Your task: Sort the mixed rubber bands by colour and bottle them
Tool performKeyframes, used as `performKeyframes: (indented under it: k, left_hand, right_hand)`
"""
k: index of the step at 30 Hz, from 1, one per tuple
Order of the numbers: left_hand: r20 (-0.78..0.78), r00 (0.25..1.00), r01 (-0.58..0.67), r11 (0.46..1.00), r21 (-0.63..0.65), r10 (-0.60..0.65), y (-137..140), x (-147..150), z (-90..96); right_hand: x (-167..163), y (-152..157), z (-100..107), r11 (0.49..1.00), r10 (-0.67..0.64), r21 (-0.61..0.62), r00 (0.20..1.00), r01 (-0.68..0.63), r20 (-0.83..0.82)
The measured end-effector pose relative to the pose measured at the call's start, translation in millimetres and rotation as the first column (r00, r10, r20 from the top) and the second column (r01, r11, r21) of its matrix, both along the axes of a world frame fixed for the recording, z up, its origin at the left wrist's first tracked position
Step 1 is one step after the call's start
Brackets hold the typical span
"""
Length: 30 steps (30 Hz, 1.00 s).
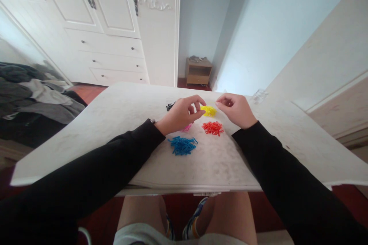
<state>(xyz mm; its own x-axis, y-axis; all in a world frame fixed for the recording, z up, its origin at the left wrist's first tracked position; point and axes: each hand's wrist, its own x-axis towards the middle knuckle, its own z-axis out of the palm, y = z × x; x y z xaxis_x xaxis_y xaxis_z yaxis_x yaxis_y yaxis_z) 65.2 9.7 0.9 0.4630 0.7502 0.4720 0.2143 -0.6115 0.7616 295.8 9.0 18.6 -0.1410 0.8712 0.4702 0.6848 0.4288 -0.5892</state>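
Observation:
Small loop-shaped pieces, like little rubber bands, lie in colour-sorted piles on the white table [230,160]. My left hand [184,113] hovers over the middle, thumb and index finger curved apart, with nothing visible between them. It partly hides a black pile [170,106] and a pink pile [186,128]. Just beyond its fingertips is the yellow pile [209,111]. To the right of that pile, my right hand [237,110] is closed in a pinch; whatever it holds is too small to see. Nearer to me lie the red pile [212,128] and the blue pile [183,146].
A crumpled clear plastic item [260,95] sits at the table's far right edge. Dark and grey clothes [43,95] are heaped at the left. Behind the table stand a white wardrobe [115,57] and a small wooden nightstand [198,72].

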Motion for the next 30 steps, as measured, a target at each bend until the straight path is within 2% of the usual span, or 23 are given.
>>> performKeyframes:
  k: [5,13,17,19,21,24,27,30]
  left_hand:
    - [-0.026,1.0,-0.003,0.999,0.037,0.004,-2.1,0.2,1.1]
    - [-0.039,0.999,0.009,0.999,0.047,-0.007,-3.8,-1.6,3.5]
    - [-0.044,0.999,0.012,0.999,0.053,-0.009,-3.6,-2.3,3.6]
    - [-0.045,0.999,0.007,0.998,0.058,-0.004,-3.3,-2.6,3.4]
    - [-0.049,0.999,-0.002,0.998,0.06,0.005,-3.2,-2.7,3.0]
    - [-0.054,0.999,-0.007,0.998,0.058,0.01,-3.1,-2.6,2.3]
    - [-0.054,0.999,-0.003,0.998,0.062,0.006,-2.8,-2.3,1.8]
    - [-0.057,0.998,-0.004,0.997,0.075,0.009,-1.8,-2.1,0.8]
  right_hand:
    - [15.5,13.5,-4.5,0.993,-0.106,-0.036,0.985,0.112,0.139]
    - [18.7,20.5,-17.9,0.981,-0.14,-0.095,0.955,0.17,0.26]
    - [19.0,18.8,-13.2,0.981,-0.105,-0.132,0.956,0.145,0.273]
    - [20.7,14.9,-5.3,0.985,-0.019,-0.162,0.971,0.059,0.239]
    - [23.4,9.0,4.0,0.965,0.145,-0.245,0.97,-0.095,0.195]
    - [26.8,-1.4,14.5,0.866,0.362,-0.423,0.918,-0.268,0.16]
    - [25.9,-9.4,16.6,0.774,0.482,-0.538,0.862,-0.334,0.158]
    - [21.2,-13.1,13.0,0.749,0.529,-0.556,0.83,-0.359,0.176]
